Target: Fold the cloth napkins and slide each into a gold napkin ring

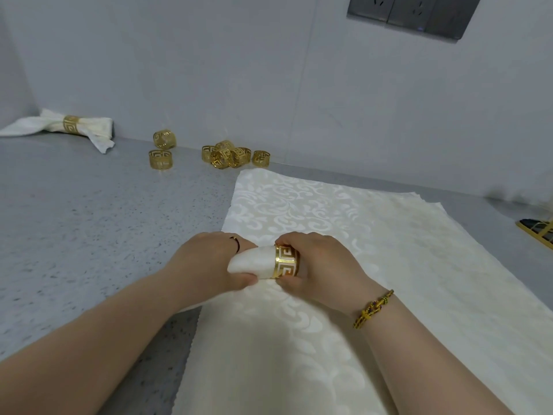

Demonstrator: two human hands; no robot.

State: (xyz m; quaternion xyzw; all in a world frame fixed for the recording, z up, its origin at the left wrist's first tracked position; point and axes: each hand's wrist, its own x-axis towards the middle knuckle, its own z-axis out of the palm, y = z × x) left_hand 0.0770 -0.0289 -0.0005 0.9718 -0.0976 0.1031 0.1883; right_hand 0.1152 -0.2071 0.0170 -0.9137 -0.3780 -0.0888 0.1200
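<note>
Rolled napkin: cream damask, bunched into a tight roll, held just above the middle of the near table edge. Its blunt end pokes out to the left of a gold ring with a Greek-key cutout; the ring sits around the roll.

Left hand: fingers curled round the roll's free end, thumb underneath, clamped on the cloth. Thin dark band on one finger.

Right hand: fingers and thumb closed around the ring, covering its right side. Braided gold bracelet on the wrist.

Below both hands: spread napkin, same cream pattern, lying flat on the speckled grey table. How many layers lie there, cannot tell.

Far side, by the wall: finished napkin at far left, pinched in its own ring, ends fanned. Two loose rings near it, one behind the other. Cluster of rings just beyond the spread napkin's far corner, touching one another.

Right edge: part of a gold wire rack. Grey outlet panel on the wall.
</note>
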